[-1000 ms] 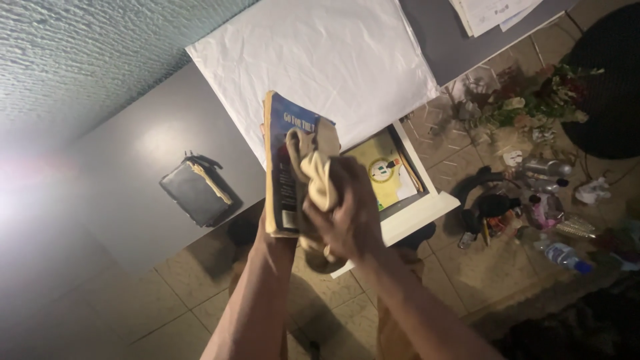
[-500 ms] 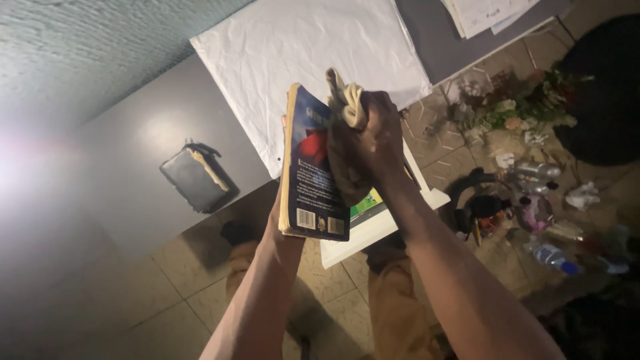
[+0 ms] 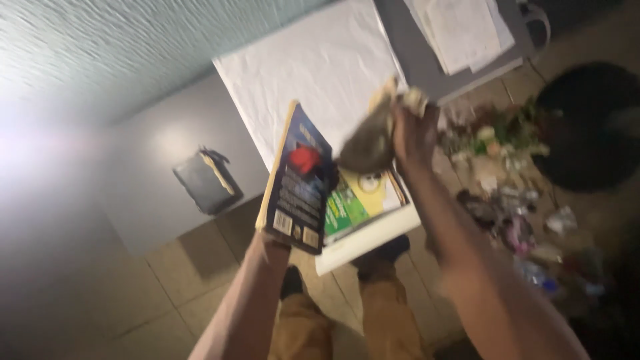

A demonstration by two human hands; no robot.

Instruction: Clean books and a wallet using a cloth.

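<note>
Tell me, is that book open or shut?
Shut. The book shows its back cover, pages pressed together along the yellowed edge, gripped from below by the left hand.

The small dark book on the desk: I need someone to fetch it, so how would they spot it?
Start at the grey desk by the textured wall. Left of the white sheet lies the small dark book, alone, with worn pale page edges.

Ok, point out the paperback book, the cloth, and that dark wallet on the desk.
paperback book point(image 3: 297, 183), head view, on the middle of its dark back cover.
cloth point(image 3: 368, 145), head view, on the bunched wad below the right hand.
dark wallet point(image 3: 204, 184), head view, on its flat dark face.
</note>
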